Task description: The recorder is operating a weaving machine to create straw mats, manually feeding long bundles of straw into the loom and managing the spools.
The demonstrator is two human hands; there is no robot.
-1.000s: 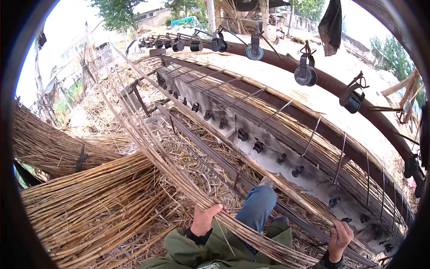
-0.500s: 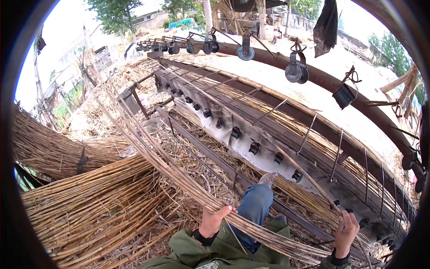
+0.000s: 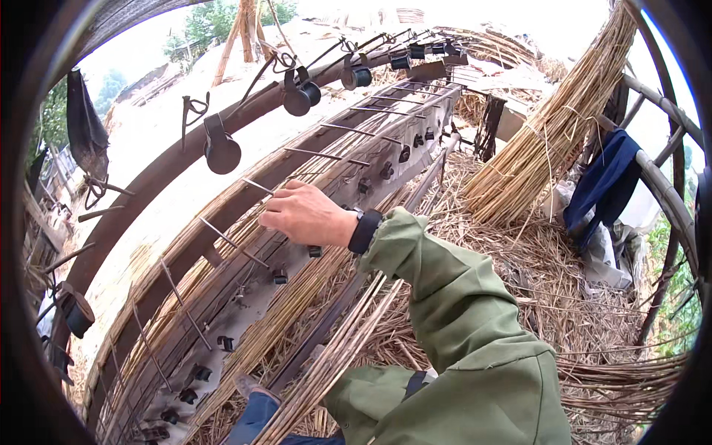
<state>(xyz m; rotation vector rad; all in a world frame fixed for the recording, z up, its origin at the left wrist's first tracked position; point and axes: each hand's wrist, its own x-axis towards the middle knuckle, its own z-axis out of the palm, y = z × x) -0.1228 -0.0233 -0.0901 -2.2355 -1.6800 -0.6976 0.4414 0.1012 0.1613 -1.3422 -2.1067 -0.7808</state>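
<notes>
My right hand reaches over the long loom-like frame, its fingers curled in against the slatted bed. Whatever they hold, if anything, is hidden. The green sleeve of that arm crosses the view from the lower right. Behind it, a black band shows at my left wrist; the left hand itself is hidden, so its grip cannot be seen. A loose bundle of thin reeds slants across my lap, beside my left sleeve. Black spools hang in a row along the frame's near side.
A curved metal beam carries hanging rollers above the frame. Metal prongs stick up along the bed. To the right a tall tied reed bundle leans near a dark blue cloth on a pole rail. Straw litter covers the ground.
The view has swung to the right. My right hand has left the reeds at my lap and now reaches up to the frame. My left hand has gone out of sight behind the right arm.
</notes>
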